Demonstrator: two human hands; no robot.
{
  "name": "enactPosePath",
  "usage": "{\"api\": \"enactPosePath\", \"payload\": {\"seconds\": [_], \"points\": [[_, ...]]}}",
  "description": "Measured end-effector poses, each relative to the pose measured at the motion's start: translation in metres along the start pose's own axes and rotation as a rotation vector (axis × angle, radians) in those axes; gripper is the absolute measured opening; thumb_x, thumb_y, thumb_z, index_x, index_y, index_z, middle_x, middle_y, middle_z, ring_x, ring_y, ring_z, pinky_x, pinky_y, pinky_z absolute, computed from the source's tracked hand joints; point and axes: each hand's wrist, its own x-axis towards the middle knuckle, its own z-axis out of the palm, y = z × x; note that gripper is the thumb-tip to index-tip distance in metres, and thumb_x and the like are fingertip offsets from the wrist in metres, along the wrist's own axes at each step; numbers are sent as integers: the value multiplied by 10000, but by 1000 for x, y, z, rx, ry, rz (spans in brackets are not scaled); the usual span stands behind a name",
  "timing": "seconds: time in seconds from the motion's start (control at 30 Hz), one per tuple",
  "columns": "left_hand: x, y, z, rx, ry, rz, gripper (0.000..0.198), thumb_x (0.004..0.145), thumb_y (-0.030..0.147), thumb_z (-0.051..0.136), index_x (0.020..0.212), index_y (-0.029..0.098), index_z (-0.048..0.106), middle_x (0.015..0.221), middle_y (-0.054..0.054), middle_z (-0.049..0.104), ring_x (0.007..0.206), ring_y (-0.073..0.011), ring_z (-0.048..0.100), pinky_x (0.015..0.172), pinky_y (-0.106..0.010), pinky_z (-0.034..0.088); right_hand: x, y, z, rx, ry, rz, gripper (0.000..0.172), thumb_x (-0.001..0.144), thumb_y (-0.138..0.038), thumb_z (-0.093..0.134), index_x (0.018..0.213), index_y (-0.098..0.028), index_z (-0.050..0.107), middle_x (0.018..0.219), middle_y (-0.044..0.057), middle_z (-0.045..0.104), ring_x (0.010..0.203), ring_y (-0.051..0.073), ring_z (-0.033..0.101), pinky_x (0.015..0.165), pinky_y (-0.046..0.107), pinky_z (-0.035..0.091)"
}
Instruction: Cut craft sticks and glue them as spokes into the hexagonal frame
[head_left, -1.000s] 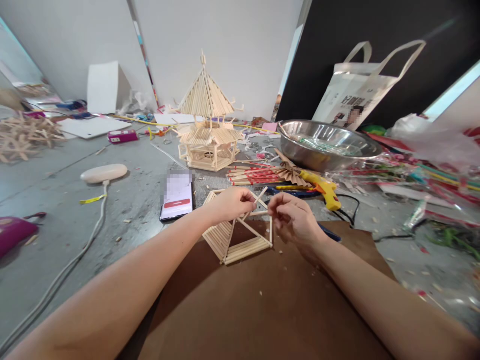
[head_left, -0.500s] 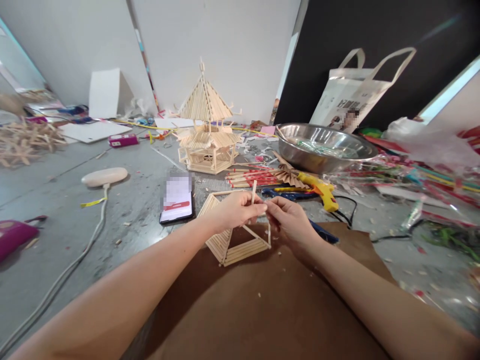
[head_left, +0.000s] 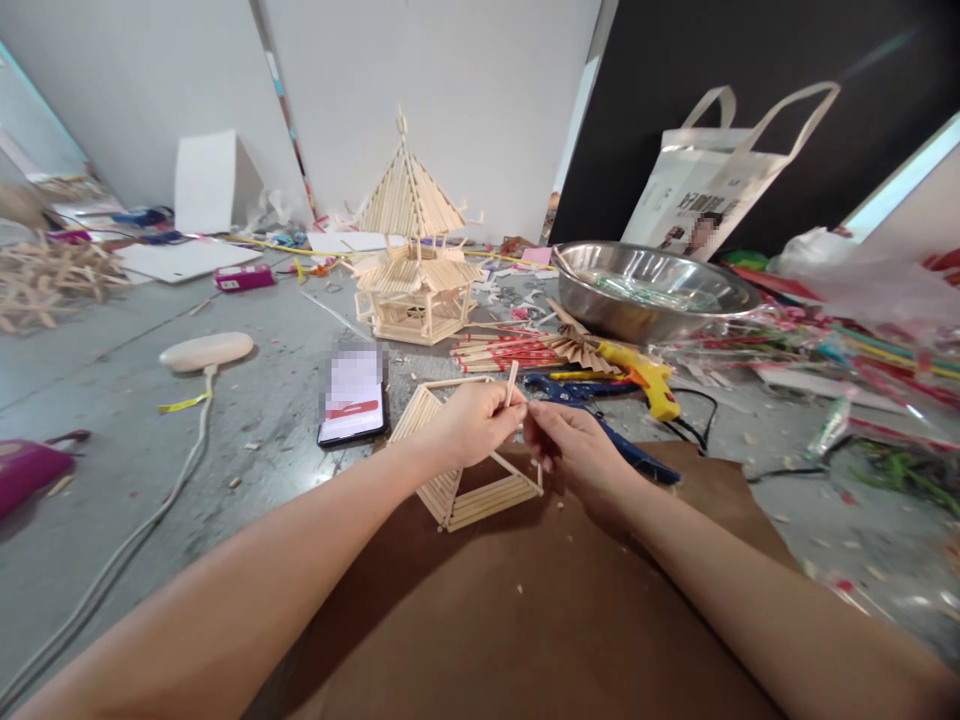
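My left hand [head_left: 480, 420] is closed on a thin wooden stick [head_left: 512, 378], which pokes up above the fingers. Close beside it, my right hand [head_left: 566, 435] is pinched, its fingertips almost meeting the left ones; what it holds, if anything, is hidden. Below both hands a frame of glued wooden sticks [head_left: 487, 503] with slatted sides lies on brown sheet material [head_left: 465, 620]. My left hand covers part of this frame. Farther back stands a pagoda model [head_left: 412, 260] of similar sticks, with a pointed roof over a lower tier.
A phone [head_left: 352, 395] lies left of the frame. To the right are a yellow glue gun [head_left: 651, 380], a blue-handled tool [head_left: 637, 452] and red-marked sticks [head_left: 499, 352]. Behind them sit a steel basin [head_left: 637, 325] and a white bag [head_left: 694, 190]. A white cable [head_left: 180, 485] runs along the left.
Both hands stay together over the frame, with the fingertips shifting slightly. The stick in my left hand leans a little more to the right. The view has moved slightly.
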Motion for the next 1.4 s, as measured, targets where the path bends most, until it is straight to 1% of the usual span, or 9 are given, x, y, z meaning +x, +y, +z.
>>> {"api": "enactPosePath", "payload": {"seconds": [0.2,0.4,0.57,0.7,0.77,0.9,1.07,1.23,1.4], "points": [[0,4,-1,40,46,-37,224,759,213,349,603,136,491,513,45,441,462,-44,369,453,-168,273,0,0,0,55,0,14,309,720,-441,468,591,-160,470,486,-47,433,379,38,354,357,176,244],[4,1,-4,31,35,-87,260,754,254,339,595,132,504,495,39,459,458,-52,390,459,-178,279,1,-6,-2,52,111,-52,277,718,-408,488,602,-157,465,486,-50,430,385,34,366,362,172,259],[4,-1,-4,12,-160,-101,209,719,275,384,628,141,516,489,45,469,454,-56,405,465,-175,299,3,-17,-9,17,186,-147,219,713,-380,506,691,-167,458,554,-52,452,382,27,369,359,176,264],[2,0,-3,65,-447,-105,204,687,314,427,640,143,528,483,30,501,445,-72,444,440,-179,310,1,-21,-11,-36,104,-207,260,703,-367,522,891,-201,455,582,-68,437,376,28,362,360,181,283],[1,0,-3,110,-524,-103,229,685,332,428,622,138,531,483,18,509,433,-76,442,424,-185,303,0,-21,-10,-103,62,-201,237,701,-358,525,860,-187,482,550,-68,421,386,31,362,361,180,279],[1,0,-7,54,-546,-128,250,710,355,409,661,136,519,515,9,542,462,-73,460,460,-181,330,1,-19,-10,-213,32,-164,204,695,-351,529,705,-148,506,506,-56,418,399,32,357,373,184,266],[3,-9,-13,-38,-553,-200,277,723,378,403,780,140,534,619,5,595,472,-60,429,448,-175,306,6,-16,-15,-184,4,-52,225,689,-347,526,803,-168,453,550,-59,466,382,36,362,364,186,272],[6,-16,-14,152,-547,-133,285,671,390,483,747,148,614,626,13,586,535,-73,460,495,-185,313,7,-21,-21,-402,-201,70,180,688,-306,524,756,-145,483,563,-50,464,414,31,351,390,181,270],[7,-16,-12,193,-620,-107,273,641,366,527,792,161,624,680,6,619,577,-86,509,515,-182,337,6,-23,-25,-515,-372,94,155,680,-280,525,740,-137,523,643,-12,519,559,73,447,514,204,352]]}}
